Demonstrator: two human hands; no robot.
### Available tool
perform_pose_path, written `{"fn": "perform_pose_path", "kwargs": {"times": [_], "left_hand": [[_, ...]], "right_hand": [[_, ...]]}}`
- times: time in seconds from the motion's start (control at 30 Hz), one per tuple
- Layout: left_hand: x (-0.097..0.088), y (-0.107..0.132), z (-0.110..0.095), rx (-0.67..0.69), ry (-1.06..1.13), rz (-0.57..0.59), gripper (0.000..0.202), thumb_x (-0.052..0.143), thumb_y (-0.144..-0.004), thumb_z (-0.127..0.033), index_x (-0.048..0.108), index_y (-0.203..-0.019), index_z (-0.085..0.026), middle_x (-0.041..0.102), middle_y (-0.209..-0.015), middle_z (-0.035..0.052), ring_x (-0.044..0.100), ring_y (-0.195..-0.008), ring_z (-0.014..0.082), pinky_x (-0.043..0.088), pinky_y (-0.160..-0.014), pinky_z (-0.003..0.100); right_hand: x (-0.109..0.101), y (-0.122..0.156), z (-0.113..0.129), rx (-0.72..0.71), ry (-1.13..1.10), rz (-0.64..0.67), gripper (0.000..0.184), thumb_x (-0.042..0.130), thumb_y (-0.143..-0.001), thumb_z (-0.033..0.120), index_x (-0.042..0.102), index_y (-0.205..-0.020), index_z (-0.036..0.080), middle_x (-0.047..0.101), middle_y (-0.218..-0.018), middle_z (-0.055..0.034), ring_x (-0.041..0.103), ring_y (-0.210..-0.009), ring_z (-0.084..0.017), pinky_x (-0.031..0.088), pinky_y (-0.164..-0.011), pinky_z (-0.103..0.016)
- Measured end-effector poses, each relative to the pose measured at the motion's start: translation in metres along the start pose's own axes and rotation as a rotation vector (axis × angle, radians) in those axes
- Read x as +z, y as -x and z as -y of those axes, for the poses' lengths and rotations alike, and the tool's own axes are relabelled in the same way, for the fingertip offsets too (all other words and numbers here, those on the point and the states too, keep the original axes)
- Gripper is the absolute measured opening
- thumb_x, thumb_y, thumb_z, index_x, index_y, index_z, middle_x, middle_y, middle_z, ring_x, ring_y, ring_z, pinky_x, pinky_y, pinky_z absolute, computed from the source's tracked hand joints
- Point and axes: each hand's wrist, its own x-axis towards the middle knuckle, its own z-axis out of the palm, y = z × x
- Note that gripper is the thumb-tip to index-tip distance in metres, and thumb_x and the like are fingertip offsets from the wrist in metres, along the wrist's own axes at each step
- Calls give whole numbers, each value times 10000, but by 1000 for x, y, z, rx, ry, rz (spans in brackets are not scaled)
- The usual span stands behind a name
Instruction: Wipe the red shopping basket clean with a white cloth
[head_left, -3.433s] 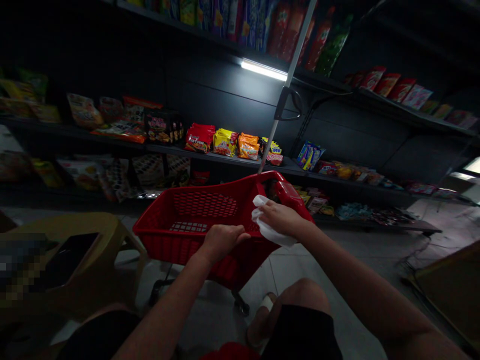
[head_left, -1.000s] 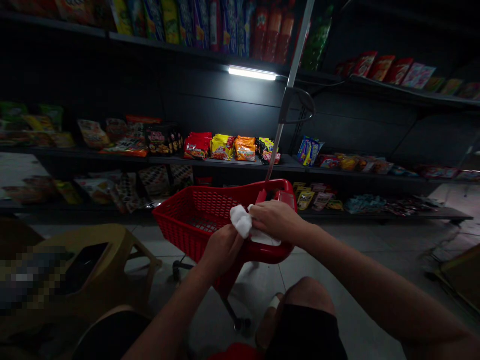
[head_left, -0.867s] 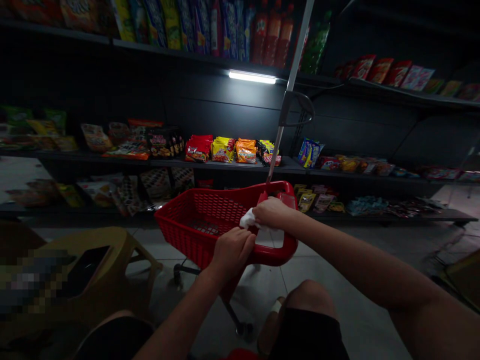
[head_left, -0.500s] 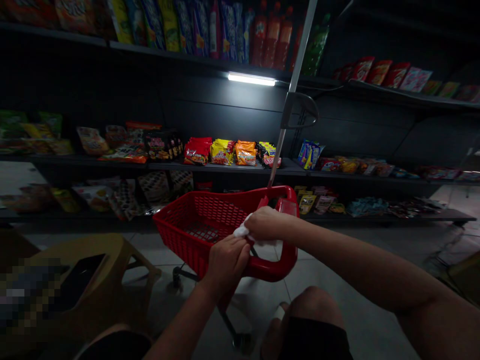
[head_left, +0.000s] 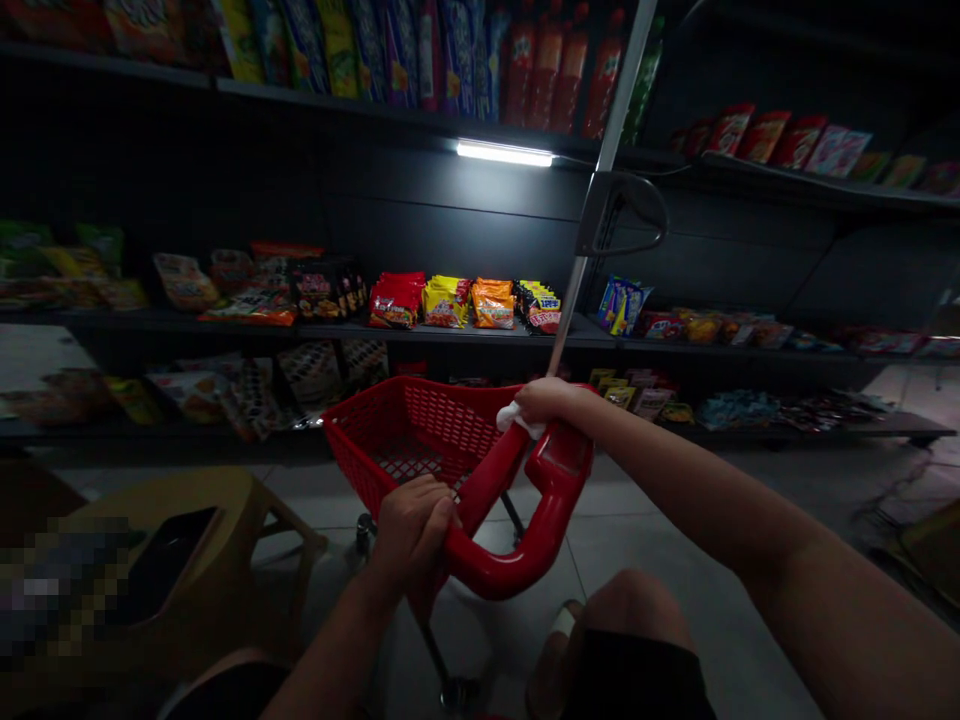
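In front of me stands a small red plastic shopping cart point(head_left: 352, 440) with a lattice basket and a thick looped handle point(head_left: 510, 575). My left hand point(head_left: 414, 530) is wrapped round the near left rim of the cart, where the handle joins the basket. A white cloth point(head_left: 517, 418) is bunched under my right hand point(head_left: 551, 398), whose closed fingers press it on the far end of the handle. A metal pole point(head_left: 622, 90) with a dark grip loop point(head_left: 622, 215) rises from the cart's far side. The cart's far handle corner is partly hidden by my right hand.
Dark shelves point(head_left: 337, 335) hold snack packets point(head_left: 446, 302) and bottles point(head_left: 544, 70) behind the cart. A yellowish stool point(head_left: 232, 500) at the left carries a phone point(head_left: 169, 560). My knee point(head_left: 637, 610) is close below the handle. A light tube point(head_left: 504, 152) glows under a shelf.
My right hand has moved with the cloth up and away along the handle. The cart has turned, and my left hand has shifted left and nearer with its rim. The pole has swung right.
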Motion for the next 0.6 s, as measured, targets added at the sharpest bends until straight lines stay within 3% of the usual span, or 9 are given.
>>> {"fn": "perform_pose_path", "kwargs": {"times": [0.13,0.23,0.33,0.47,0.53,0.6], "left_hand": [[-8,1,8,-5,25,-1,467,271,-995,-263,552,-626,-203,600,-639,31,510,-659,161,390,-695,333],[-12,2,10,-26,28,-3,466,273,-994,-271,538,-616,-206,603,-637,27,525,-663,160,403,-725,335],[-13,3,10,-27,74,-6,476,260,-1000,-272,543,-622,-208,632,-637,18,547,-660,153,412,-769,339],[-10,2,11,-26,127,-47,491,245,-1003,-272,550,-624,-211,648,-629,17,554,-645,152,417,-771,342],[-7,2,11,8,153,-70,486,247,-1001,-259,551,-625,-210,642,-620,12,541,-620,148,409,-738,339],[-6,1,12,44,177,-93,471,259,-998,-243,546,-625,-208,637,-614,7,537,-609,146,399,-722,338]], "right_hand": [[2,12,47,-487,-283,75,259,540,-898,269,705,-1029,119,708,-936,-43,609,-780,-125,421,-713,-206],[2,17,56,-621,-542,151,241,557,-888,288,689,-1015,130,675,-885,5,568,-749,-103,409,-696,-191],[7,11,24,-467,-668,240,274,523,-908,323,685,-975,112,664,-875,-8,559,-736,-107,417,-683,-201],[22,4,-39,-34,-604,312,227,562,-851,305,673,-861,108,646,-801,-22,527,-643,-111,406,-607,-218],[28,7,-53,7,-647,282,230,561,-845,321,666,-855,117,640,-789,-18,520,-632,-110,402,-599,-217],[32,15,-48,-108,-727,208,244,536,-859,339,654,-857,124,627,-776,-6,508,-633,-105,395,-603,-211]]}}
